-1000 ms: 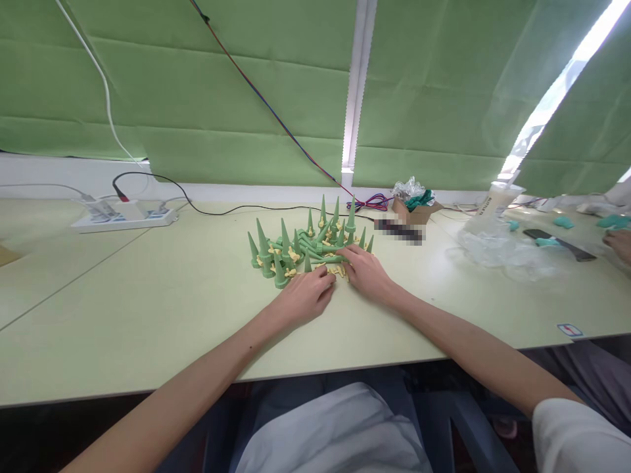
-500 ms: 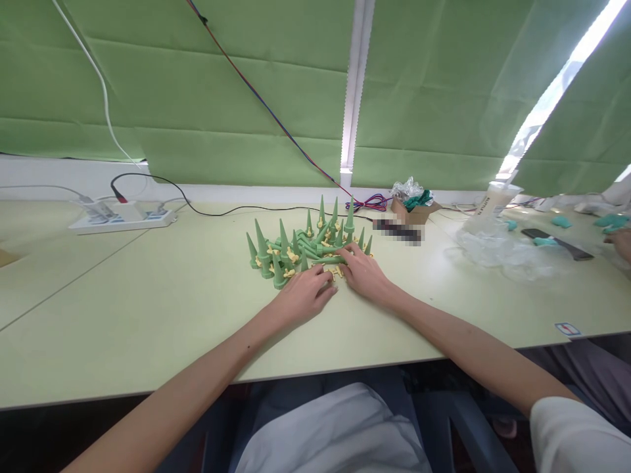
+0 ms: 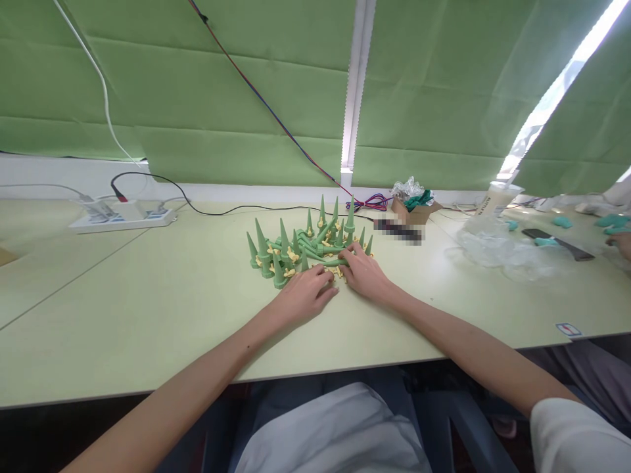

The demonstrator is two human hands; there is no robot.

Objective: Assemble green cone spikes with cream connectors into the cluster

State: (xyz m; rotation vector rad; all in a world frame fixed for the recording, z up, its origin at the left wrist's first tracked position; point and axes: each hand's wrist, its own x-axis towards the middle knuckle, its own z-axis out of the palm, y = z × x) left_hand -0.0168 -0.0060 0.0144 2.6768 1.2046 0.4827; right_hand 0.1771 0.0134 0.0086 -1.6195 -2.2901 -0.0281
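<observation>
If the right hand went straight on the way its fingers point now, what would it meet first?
Most likely the green cone lying on its side just at the fingertips of the right hand. Depth is unclear from this one view, so they may already be touching.

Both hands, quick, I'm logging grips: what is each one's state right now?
Left hand: partly curled beside small yellow pieces; any hold cannot be told.
Right hand: curled at a lying green cone; grip cannot be told.
</observation>
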